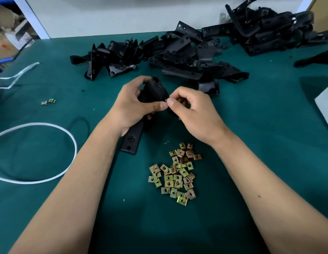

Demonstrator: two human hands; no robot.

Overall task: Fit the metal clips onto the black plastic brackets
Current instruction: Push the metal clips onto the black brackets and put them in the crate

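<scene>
The left hand (134, 103) grips a black bracket (156, 90) above the desk (269, 125); the right hand (192, 109) has its fingers pinched at the bracket's edge, the clip mostly hidden. Best pushed on square. Spare metal clips (176, 175) lie nearer.

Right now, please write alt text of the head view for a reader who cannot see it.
The left hand holds a black bracket above a green table, while the right hand pinches at its edge. A pile of metal clips lies nearer; more brackets are heaped behind.
</scene>
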